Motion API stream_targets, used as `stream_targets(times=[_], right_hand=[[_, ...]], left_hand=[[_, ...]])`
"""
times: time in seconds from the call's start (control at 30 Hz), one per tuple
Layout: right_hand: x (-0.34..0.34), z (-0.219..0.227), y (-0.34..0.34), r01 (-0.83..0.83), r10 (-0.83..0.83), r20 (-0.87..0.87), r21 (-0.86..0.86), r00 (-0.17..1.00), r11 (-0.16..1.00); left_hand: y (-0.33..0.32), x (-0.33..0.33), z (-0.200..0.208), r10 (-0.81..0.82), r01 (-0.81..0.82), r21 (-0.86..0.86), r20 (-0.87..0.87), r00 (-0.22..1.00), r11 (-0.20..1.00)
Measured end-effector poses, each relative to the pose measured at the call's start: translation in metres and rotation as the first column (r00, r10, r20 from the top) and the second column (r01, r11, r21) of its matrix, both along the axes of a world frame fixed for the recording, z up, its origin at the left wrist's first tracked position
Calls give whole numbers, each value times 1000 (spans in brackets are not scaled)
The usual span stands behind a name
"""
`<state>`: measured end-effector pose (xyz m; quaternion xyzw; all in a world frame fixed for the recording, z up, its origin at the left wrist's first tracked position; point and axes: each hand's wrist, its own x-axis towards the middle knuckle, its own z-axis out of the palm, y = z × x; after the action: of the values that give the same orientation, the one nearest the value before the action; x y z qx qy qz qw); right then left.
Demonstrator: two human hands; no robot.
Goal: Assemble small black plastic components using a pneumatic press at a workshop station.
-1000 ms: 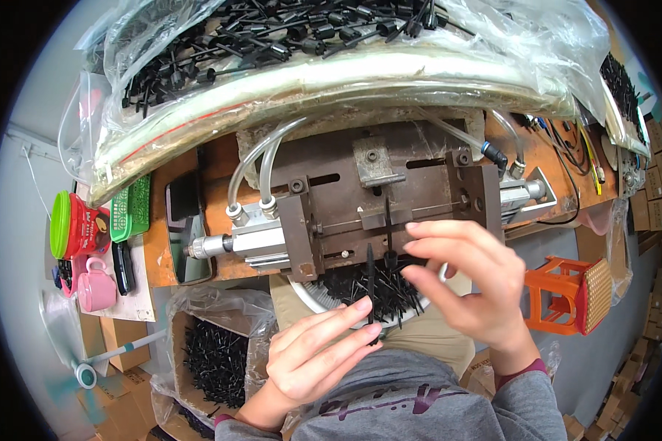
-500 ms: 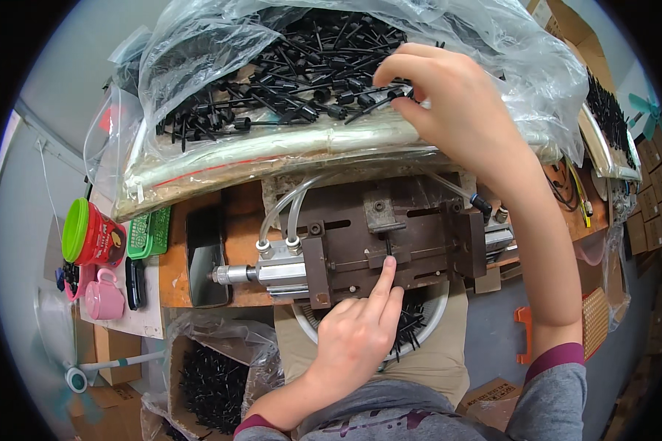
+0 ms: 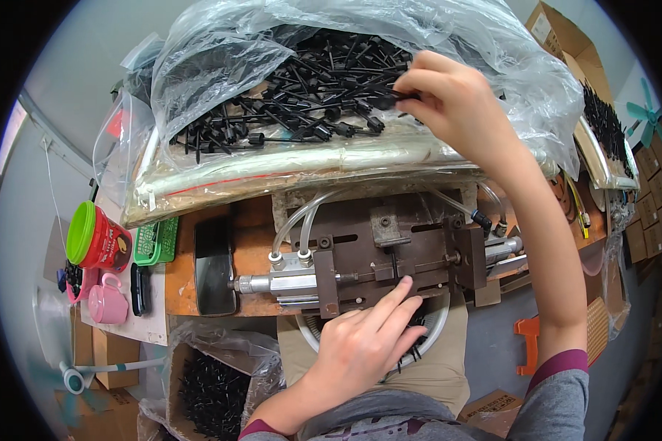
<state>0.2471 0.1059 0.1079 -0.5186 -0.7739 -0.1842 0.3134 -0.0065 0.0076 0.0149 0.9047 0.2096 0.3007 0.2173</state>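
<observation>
At the right edge of a heap of black plastic rods with ribbed heads [image 3: 301, 99], my right hand [image 3: 452, 106] pinches one black rod [image 3: 386, 101] between thumb and fingers. My left hand [image 3: 364, 323] lies over the front edge of a dark metal clamping fixture [image 3: 360, 250], fingers stretched out. Its index fingertip is at the lower end of another black rod [image 3: 394, 263], which sits upright in the picture in the fixture's centre, under a small metal block [image 3: 385, 224]. Silver air cylinders [image 3: 296, 279] flank the fixture.
Clear plastic sheeting [image 3: 221, 62] surrounds the heap behind a padded rim. Left on the bench are a phone [image 3: 214, 264], a green basket [image 3: 158, 241], a red tub [image 3: 103, 242] and a pink cup [image 3: 108, 300]. Below stands a lined box [image 3: 213, 382] of black parts.
My right hand has closed on a black rod at the heap. My left index finger has slid slightly right and down. Rods from the side cylinders now reach farther inward. The view has shifted slightly.
</observation>
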Motion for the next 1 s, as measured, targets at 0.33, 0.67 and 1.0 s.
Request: stream_targets(times=[0.33,0.67,1.0], right_hand=[[-63,-50,-115,-222,161,238,260,958,940],[-64,-47,-148,-202,-165,-946,-226,279,953],[-52,-50,-165,-482,-128,-991,-127,32,867]], left_hand=[[9,-16,22,112,1,-281,387,915,960],[-11,-2,-24,123,-120,127,-15,992,985],[-7,7,-13,155,-108,216,-215,964,970]])
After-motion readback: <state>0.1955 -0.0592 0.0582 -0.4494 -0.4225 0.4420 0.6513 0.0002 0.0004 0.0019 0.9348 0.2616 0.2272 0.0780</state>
